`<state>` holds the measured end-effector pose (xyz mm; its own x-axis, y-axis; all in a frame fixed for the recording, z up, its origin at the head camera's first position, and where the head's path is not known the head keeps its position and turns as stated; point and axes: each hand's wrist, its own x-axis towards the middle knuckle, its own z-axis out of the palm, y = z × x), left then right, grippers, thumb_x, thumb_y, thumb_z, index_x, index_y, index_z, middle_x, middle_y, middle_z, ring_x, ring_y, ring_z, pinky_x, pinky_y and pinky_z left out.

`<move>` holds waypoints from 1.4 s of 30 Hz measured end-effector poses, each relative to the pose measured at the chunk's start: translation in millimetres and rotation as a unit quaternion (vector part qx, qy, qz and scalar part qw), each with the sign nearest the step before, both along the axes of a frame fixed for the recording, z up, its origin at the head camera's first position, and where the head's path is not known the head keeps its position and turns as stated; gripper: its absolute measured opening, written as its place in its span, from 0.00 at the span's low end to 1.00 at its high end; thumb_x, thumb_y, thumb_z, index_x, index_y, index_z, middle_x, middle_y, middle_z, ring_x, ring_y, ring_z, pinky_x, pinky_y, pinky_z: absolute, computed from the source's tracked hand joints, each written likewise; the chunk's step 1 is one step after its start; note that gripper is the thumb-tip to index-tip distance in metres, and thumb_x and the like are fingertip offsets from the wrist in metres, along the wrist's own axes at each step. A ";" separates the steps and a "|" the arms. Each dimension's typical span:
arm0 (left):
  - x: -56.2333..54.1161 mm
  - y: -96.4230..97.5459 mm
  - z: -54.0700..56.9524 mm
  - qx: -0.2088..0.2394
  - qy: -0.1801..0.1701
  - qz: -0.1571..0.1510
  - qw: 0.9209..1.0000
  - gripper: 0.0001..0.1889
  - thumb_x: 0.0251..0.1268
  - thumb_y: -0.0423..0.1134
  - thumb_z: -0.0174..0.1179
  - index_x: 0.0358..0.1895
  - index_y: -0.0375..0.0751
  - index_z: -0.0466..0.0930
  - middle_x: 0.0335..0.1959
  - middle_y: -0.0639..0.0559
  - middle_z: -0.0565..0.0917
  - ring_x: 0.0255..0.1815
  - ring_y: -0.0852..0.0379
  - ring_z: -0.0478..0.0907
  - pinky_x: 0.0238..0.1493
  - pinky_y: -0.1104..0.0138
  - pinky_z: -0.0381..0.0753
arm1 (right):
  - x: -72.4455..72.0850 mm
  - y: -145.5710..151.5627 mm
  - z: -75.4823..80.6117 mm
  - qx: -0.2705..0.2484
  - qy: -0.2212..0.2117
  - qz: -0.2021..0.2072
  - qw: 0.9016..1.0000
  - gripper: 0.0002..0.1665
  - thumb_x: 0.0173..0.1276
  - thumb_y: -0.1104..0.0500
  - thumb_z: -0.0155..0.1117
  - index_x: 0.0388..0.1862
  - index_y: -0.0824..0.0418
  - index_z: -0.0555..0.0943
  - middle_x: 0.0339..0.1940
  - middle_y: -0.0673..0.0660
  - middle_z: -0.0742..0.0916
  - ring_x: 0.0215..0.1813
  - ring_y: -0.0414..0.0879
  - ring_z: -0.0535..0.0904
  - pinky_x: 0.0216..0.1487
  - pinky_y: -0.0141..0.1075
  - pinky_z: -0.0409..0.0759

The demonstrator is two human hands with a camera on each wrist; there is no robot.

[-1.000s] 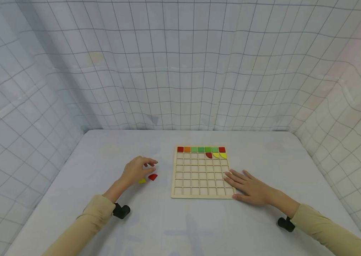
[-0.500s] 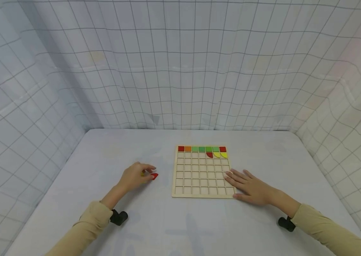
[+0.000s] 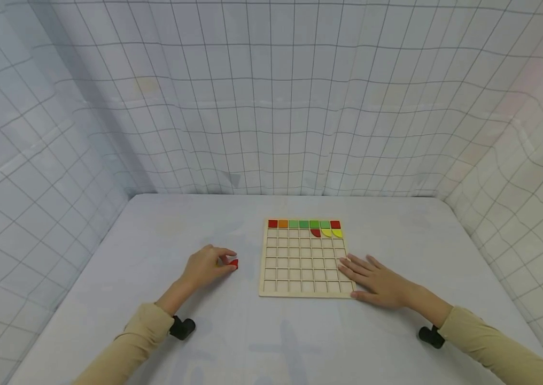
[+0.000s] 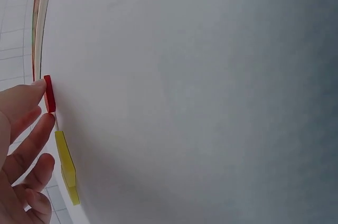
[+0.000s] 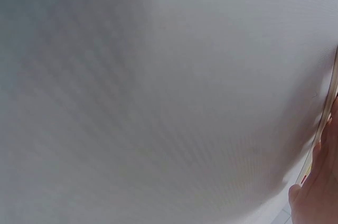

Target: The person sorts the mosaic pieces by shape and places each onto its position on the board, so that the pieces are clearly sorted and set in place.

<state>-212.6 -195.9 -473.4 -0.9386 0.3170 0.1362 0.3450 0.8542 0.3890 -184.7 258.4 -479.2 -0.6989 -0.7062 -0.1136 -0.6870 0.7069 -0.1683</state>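
My left hand [image 3: 202, 267] pinches a red quarter-circle piece [image 3: 234, 264] between thumb and fingers, low over the table left of the board. In the left wrist view the red piece [image 4: 49, 94] stands between thumb and fingertip. Yellow piece [image 4: 65, 158] lies just beyond, by the curled fingers; in the head view the hand mostly hides it. A pale wooden grid board [image 3: 262, 267] sits at the centre. My right hand [image 3: 378, 282] rests flat with spread fingers on the board's right edge; the right wrist view shows only part of that hand [image 5: 319, 187].
Coloured square tiles [image 3: 304, 224] fill the board's back row. Below them at the right sit a dark red quarter-circle [image 3: 316, 233] and two yellow ones [image 3: 336, 233]. The white table [image 3: 271, 342] ends at a grid-patterned curtain [image 3: 271, 133].
My left hand has come down a little onto the red piece and now pinches it; the piece has shifted slightly right. My right hand stays on the board.
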 end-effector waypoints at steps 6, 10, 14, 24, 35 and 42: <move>-1.0 10.2 0.4 -0.007 -0.001 -0.005 1.000 0.14 0.55 0.48 0.69 0.44 0.49 0.87 0.27 0.59 0.83 0.28 0.63 0.72 0.26 0.70 0.70 | 0.1 -0.1 -0.7 0.001 -0.001 -0.005 1.000 0.41 0.74 0.35 0.43 0.79 0.50 0.49 0.80 0.51 0.55 0.80 0.54 0.46 0.73 0.62 0.45; -1.6 16.0 0.2 -0.005 -0.011 -0.003 1.000 0.12 0.57 0.48 0.68 0.42 0.51 0.88 0.26 0.59 0.83 0.26 0.65 0.71 0.26 0.70 0.70 | 0.0 0.8 -1.7 0.001 -0.001 -0.004 1.000 0.42 0.73 0.35 0.42 0.79 0.49 0.48 0.80 0.50 0.54 0.80 0.53 0.46 0.73 0.62 0.45; -2.0 19.7 -0.5 0.007 -0.016 0.004 1.000 0.11 0.57 0.48 0.67 0.41 0.50 0.88 0.26 0.59 0.83 0.25 0.65 0.72 0.25 0.70 0.70 | -0.4 1.2 -2.8 0.003 -0.001 -0.004 1.000 0.42 0.73 0.34 0.41 0.79 0.48 0.47 0.80 0.49 0.53 0.80 0.52 0.45 0.74 0.61 0.45; -1.8 20.4 6.2 0.012 -0.045 0.005 0.999 0.14 0.54 0.43 0.68 0.44 0.45 0.87 0.27 0.60 0.84 0.23 0.66 0.72 0.24 0.70 0.70 | 0.1 0.9 -4.0 -0.009 0.008 0.002 1.000 0.41 0.74 0.36 0.43 0.79 0.50 0.49 0.80 0.52 0.55 0.80 0.54 0.47 0.72 0.63 0.46; -9.2 15.5 2.5 -0.022 -0.013 -0.075 0.997 0.14 0.53 0.44 0.70 0.44 0.49 0.87 0.38 0.58 0.83 0.29 0.65 0.68 0.28 0.72 0.67 | -0.8 1.2 -4.7 0.001 0.002 -0.001 1.000 0.42 0.74 0.35 0.42 0.79 0.49 0.48 0.80 0.50 0.54 0.80 0.53 0.46 0.73 0.63 0.46; -10.7 19.5 0.5 -0.009 -0.009 -0.039 0.999 0.13 0.50 0.47 0.72 0.39 0.48 0.89 0.34 0.59 0.83 0.26 0.66 0.68 0.26 0.72 0.68 | -1.1 1.4 -3.6 0.003 -0.001 -0.002 1.000 0.42 0.73 0.35 0.43 0.79 0.49 0.48 0.80 0.51 0.54 0.80 0.54 0.46 0.73 0.62 0.46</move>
